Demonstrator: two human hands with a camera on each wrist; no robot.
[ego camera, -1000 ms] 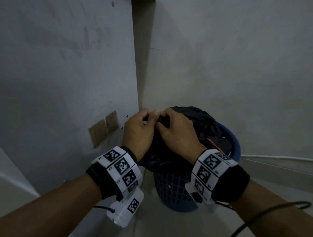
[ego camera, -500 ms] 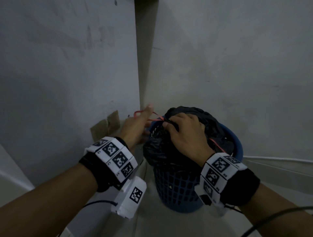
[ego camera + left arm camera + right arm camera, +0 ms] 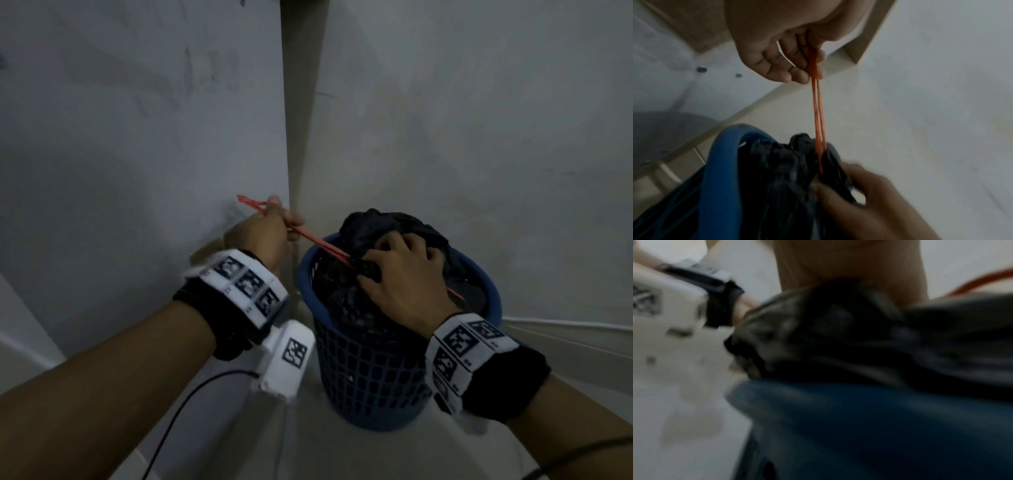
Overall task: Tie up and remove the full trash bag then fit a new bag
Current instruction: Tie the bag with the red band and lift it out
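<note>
- The left hand (image 3: pixel 263 233) was curled around the red drawstring (image 3: pixel 318 245), pinching its doubled strand between the fingers (image 3: pixel 795 76) and thumb, left of centre in the head view.
- A short end of the drawstring stuck out past the hand toward the upper left, near the wall.
- The drawstring ran taut from that hold, down and right, into the gathered mouth of the black trash bag (image 3: pixel 394 222).
- The right hand (image 3: pixel 400 281) held a narrow grip on the bunched bag neck, fingers curled over the plastic where the strand entered it.
- A second stretch of red string showed just right of that hand, over the far side of the bag.
- The bag sat inside the blue lattice bin (image 3: pixel 370 373), its top puffed above the rim, at centre right of the frame.
- The bin stood on the pale floor in a corner between two grey walls (image 3: pixel 137 137).
- Both wrists wore black bands with white marker tags; a black cable (image 3: pixel 191 401) trailed below the left one.
- The right wrist view was too blurred for detail.
</note>
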